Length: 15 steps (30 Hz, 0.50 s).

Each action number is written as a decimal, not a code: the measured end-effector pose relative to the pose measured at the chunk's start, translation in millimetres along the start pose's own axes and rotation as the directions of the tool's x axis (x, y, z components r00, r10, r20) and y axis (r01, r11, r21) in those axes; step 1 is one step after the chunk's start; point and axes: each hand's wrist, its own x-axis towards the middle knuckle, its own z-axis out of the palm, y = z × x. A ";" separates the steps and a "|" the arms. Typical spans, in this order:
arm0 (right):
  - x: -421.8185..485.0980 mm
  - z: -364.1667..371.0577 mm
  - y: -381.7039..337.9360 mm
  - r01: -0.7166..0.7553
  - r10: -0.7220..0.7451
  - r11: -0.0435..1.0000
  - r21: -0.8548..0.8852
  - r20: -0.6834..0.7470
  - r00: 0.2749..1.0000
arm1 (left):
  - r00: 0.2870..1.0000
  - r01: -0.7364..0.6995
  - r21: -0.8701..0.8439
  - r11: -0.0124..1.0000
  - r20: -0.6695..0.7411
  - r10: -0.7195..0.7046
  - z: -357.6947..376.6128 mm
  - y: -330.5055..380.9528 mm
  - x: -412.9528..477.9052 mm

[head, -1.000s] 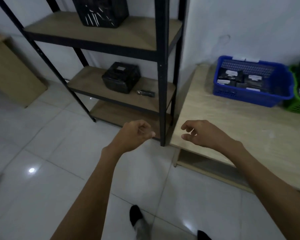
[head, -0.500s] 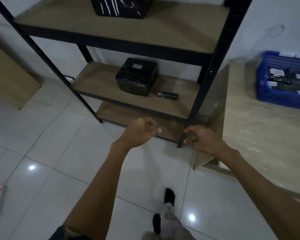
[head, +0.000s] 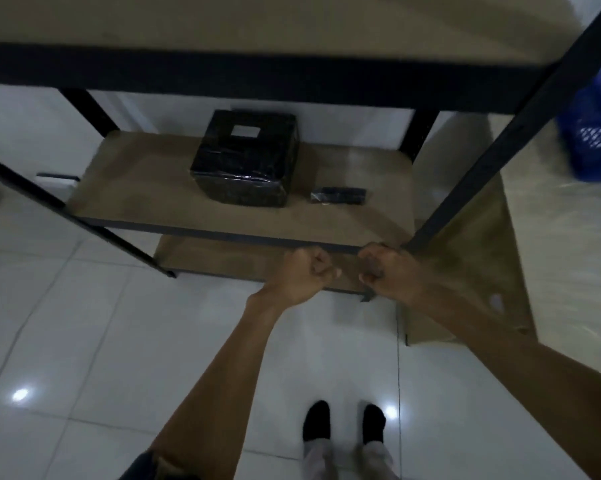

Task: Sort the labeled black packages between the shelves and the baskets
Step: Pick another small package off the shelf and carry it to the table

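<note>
A large black wrapped package [head: 245,161] with a white label stands on the middle shelf board [head: 146,188] of the black metal rack. A small flat black package [head: 338,196] lies to its right on the same board. My left hand [head: 300,273] is a closed fist with nothing in it, just in front of that shelf's front edge. My right hand [head: 389,271] is curled shut beside it, close to the rack's front right post [head: 493,157], holding nothing. A blue basket [head: 593,133] shows at the right edge, blurred.
The upper shelf [head: 257,36] hangs over the view at the top. A wooden table [head: 551,244] stands right of the rack. The bottom shelf board [head: 222,261] sits near the white tiled floor [head: 84,341]. My feet [head: 344,424] stand below.
I have stepped closer to the rack, which now fills the view. Both hands have come together in front of the middle shelf, and the right hand has curled shut.
</note>
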 end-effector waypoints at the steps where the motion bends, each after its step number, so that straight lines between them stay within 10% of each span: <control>1: 12.7 6.7 4.5 0.003 -0.004 1.000 -0.019 -0.008 1.000 | 1.000 -0.016 0.014 1.000 0.019 0.016 3.2 -6.0 18.4; 15: 150.6 45.0 53.7 -0.007 -0.034 0.976 -0.215 -0.188 0.982 | 0.918 -0.115 0.594 0.796 -0.243 0.314 26.3 -122.2 185.5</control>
